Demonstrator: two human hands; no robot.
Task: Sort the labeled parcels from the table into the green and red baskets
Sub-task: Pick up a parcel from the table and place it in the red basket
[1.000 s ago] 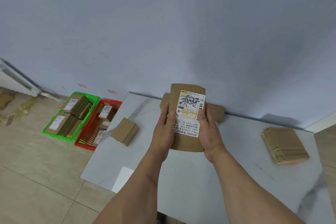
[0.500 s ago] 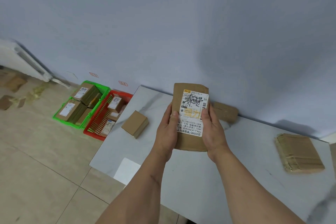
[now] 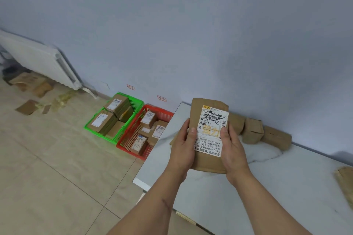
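Nearest the camera, above the white counter (image 3: 277, 187), both hands hold one brown parcel (image 3: 206, 164) upright with its white label (image 3: 211, 131) facing the viewer. The left hand (image 3: 182, 150) grips its left edge, thumb laid across the front beside the label and fingers curled behind; the right hand (image 3: 232, 150) grips the right edge the same way, its thumb resting on the label's right margin. The label carries printed text and a black handwritten scrawl.

At the right edge of the view, a flat stack of brown packets (image 3: 345, 185) lies on the counter, cut off by the frame. Just behind the held parcel, a row of small brown boxes (image 3: 265, 133) sits along the back of the counter against the wall; another brown piece peeks out beside the left wrist, too hidden to identify.

On the tiled floor left of the counter, the red basket (image 3: 133, 135) stands just beside the green basket (image 3: 114, 139), their sides touching or nearly so. Both hold labeled cartons. Two small red-outlined tags (image 3: 161, 98) are stuck on the wall above them. Farther left, a white radiator (image 3: 40, 61) hangs on the wall, with cardboard scraps (image 3: 28, 107) scattered on the floor below.
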